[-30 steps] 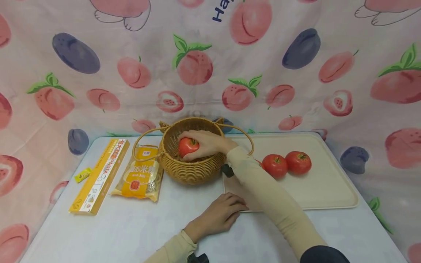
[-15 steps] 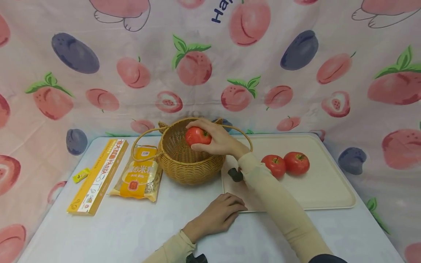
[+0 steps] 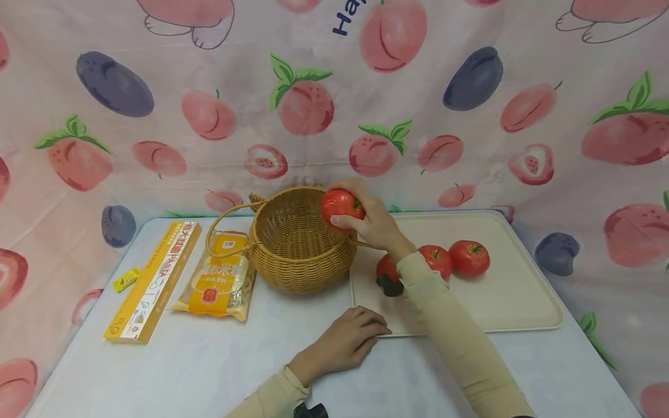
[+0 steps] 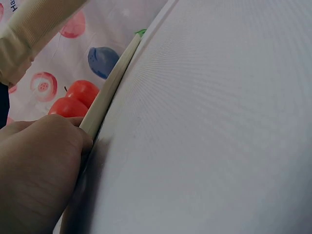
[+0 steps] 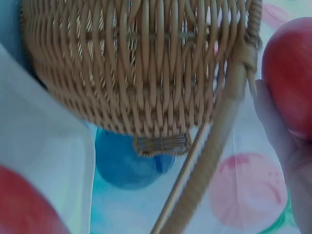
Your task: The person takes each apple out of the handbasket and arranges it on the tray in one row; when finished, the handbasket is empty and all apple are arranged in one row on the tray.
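My right hand point(image 3: 368, 217) grips a red tomato-like fruit point(image 3: 341, 206) above the right rim of the wicker basket point(image 3: 303, 270). In the right wrist view that fruit point(image 5: 292, 78) is at the right edge, beside the woven wall. No fruit shows in the visible part of the basket's inside. My left hand point(image 3: 345, 342) holds the front left corner of the cream tray point(image 3: 512, 307); in the left wrist view its fingers lie over the tray rim point(image 4: 105, 100). On the tray sit a red fruit point(image 3: 387, 267) partly behind the right wrist, another point(image 3: 436, 260), and one more point(image 3: 470, 258).
Left of the basket lie a yellow bag of noodles point(image 3: 216, 278), a long yellow pasta box point(image 3: 154, 284) and a small yellow packet point(image 3: 126, 280). The basket's handle point(image 3: 225, 215) flops out to its left. A fruit-print cloth point(image 3: 313, 162) hangs behind the table.
My right hand has lifted the red fruit up out of the basket and carried it right, over the rim. A third fruit on the tray has come into view. The left hand stays in place.
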Action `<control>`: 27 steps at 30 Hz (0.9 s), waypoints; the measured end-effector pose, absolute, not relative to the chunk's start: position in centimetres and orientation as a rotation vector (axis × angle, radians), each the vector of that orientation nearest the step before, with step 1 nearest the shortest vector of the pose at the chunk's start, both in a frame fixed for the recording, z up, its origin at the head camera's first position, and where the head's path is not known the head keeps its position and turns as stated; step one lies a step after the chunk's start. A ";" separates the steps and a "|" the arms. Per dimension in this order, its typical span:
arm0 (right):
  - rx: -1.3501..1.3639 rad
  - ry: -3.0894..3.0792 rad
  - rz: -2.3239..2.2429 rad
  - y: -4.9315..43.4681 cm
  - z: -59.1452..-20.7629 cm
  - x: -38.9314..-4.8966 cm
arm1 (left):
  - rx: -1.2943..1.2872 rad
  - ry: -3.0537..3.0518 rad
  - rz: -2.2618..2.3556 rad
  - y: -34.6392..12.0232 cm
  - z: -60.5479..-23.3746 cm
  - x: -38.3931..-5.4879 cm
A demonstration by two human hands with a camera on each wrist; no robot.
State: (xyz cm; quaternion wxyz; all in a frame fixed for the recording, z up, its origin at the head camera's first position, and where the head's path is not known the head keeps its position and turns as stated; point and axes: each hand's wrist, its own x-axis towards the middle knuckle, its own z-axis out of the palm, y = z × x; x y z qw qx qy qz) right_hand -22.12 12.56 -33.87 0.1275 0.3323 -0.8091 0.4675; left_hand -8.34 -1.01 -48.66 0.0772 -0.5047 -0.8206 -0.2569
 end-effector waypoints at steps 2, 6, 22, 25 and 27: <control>0.962 -2.327 1.368 13.2 -34.0 -22.1 | -1.512 -2.456 -0.774 -1.0 -48.7 -8.3; 0.944 -2.326 1.388 14.0 -32.4 -20.2 | -1.511 -2.457 -0.780 -1.1 -48.7 -8.2; 0.599 -2.617 1.531 20.1 -33.0 -17.9 | -1.510 -2.476 -0.784 -1.0 -48.6 -8.3; 0.578 -2.626 1.519 21.3 -34.0 -17.8 | -1.511 -2.479 -0.787 -1.0 -48.5 -8.3; 0.573 -2.620 1.523 22.0 -34.6 -17.7 | -1.510 -2.475 -0.785 -1.0 -48.5 -8.3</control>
